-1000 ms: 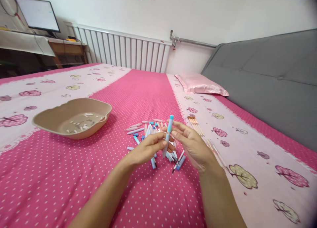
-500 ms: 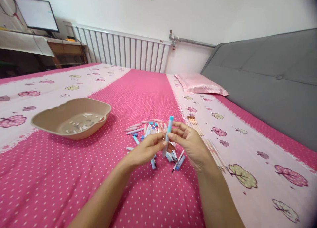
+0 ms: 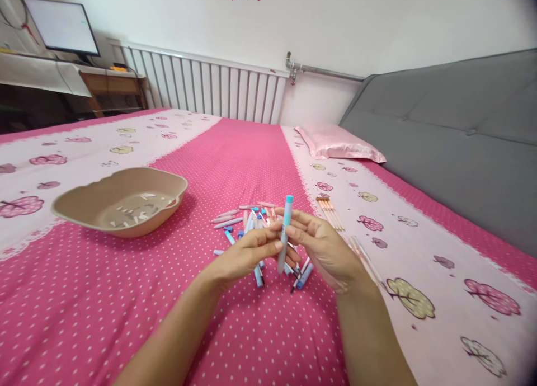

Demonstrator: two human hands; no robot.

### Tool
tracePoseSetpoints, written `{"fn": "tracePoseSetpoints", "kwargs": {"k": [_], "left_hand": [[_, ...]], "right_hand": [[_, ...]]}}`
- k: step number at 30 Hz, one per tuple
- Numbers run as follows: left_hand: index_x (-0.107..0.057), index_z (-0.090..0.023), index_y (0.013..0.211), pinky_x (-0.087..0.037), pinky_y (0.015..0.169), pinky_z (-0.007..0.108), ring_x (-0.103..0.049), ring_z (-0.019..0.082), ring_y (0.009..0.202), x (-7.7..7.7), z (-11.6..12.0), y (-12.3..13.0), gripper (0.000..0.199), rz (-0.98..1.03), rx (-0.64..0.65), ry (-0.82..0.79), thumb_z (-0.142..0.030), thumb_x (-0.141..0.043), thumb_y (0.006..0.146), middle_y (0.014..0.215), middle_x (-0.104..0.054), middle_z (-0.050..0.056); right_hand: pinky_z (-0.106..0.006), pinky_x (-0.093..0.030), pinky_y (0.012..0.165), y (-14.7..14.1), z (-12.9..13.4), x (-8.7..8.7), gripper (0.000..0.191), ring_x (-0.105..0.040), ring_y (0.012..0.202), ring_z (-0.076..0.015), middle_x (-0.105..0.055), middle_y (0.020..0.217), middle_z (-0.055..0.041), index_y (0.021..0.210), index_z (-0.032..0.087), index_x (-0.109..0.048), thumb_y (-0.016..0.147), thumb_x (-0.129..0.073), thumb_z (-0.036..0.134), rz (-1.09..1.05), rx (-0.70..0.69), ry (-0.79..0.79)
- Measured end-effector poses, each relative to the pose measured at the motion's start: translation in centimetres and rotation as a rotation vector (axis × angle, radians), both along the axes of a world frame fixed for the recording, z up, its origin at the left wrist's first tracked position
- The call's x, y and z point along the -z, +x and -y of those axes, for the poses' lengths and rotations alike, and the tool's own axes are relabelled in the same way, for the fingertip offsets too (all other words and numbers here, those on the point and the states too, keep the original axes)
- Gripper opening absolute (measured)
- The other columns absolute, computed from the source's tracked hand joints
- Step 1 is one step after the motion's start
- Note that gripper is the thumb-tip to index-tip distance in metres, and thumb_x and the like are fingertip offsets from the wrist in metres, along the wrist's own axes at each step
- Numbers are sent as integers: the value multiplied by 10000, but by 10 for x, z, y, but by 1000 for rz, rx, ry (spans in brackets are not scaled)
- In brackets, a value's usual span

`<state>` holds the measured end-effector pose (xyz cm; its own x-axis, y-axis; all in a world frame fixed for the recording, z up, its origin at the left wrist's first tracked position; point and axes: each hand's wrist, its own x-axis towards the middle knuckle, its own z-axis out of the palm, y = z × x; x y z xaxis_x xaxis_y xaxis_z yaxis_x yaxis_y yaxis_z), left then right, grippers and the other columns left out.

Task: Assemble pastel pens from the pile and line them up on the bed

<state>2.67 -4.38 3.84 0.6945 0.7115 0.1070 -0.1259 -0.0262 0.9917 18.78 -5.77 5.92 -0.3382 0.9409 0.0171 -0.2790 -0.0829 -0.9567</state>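
Observation:
A pen (image 3: 286, 224) with a bright blue top and a paler lower body stands nearly upright between my two hands, its narrow tip pointing down. My left hand (image 3: 250, 250) pinches its lower part between thumb and fingers. From the other side, my right hand (image 3: 322, 241) grips it around the middle. Beneath and behind the hands lies a loose pile of pen parts (image 3: 229, 220), blue, pink and white, partly hidden by my fingers. Right of the pile, a row of orange-toned pens (image 3: 330, 212) lies on the bedspread, and more slim pens (image 3: 369, 261) lie beside my right wrist.
A beige basin (image 3: 92, 198) holding small white and grey pieces sits at the left on the pink dotted bedspread (image 3: 188, 313). A pink pillow (image 3: 339, 142) lies near the grey headboard (image 3: 453, 117). Behind are a white radiator (image 3: 201, 81) and a monitor (image 3: 61, 25).
The fingers of my right hand have shifted slightly around the pen. The pen is a little more upright, with both hands still on it.

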Motion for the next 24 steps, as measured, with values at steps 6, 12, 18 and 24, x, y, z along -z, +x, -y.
{"fn": "tracePoseSetpoints", "kwargs": {"k": [6, 12, 18, 24], "left_hand": [[-659, -126, 991, -449, 783, 311, -599, 163, 778, 8, -5, 8, 304, -6, -133, 114, -378, -558, 856, 870, -680, 85], [-643, -138, 943, -463, 700, 274, -616, 157, 736, 12, -13, 15, 312, -45, -305, 149, -402, -645, 777, 819, -689, 51], [-643, -149, 792, -500, 655, 262, -646, 156, 659, 4, -14, 15, 279, -96, -447, 96, -317, -782, 619, 732, -710, 27], [-623, -158, 676, -486, 527, 218, -650, 151, 575, 1, -12, 12, 285, -188, -647, 85, -308, -821, 535, 630, -695, 9]], "right_hand": [[-225, -441, 449, -4, -4, -1, 395, -551, 502, -95, -718, 780, -27, 944, 183, -672, 602, -802, 334, 21, 207, 18], [-329, -545, 658, -10, -10, 4, 319, -676, 697, -179, -728, 812, -47, 903, 186, -698, 632, -776, 335, 36, 266, 69], [-406, -534, 852, -16, -17, 10, 283, -693, 788, -195, -723, 838, -31, 886, 217, -695, 641, -773, 335, -3, 292, 136], [-440, -531, 870, -21, -18, 7, 281, -695, 831, -220, -722, 811, -26, 881, 218, -699, 642, -774, 346, 13, 308, 149]]}}
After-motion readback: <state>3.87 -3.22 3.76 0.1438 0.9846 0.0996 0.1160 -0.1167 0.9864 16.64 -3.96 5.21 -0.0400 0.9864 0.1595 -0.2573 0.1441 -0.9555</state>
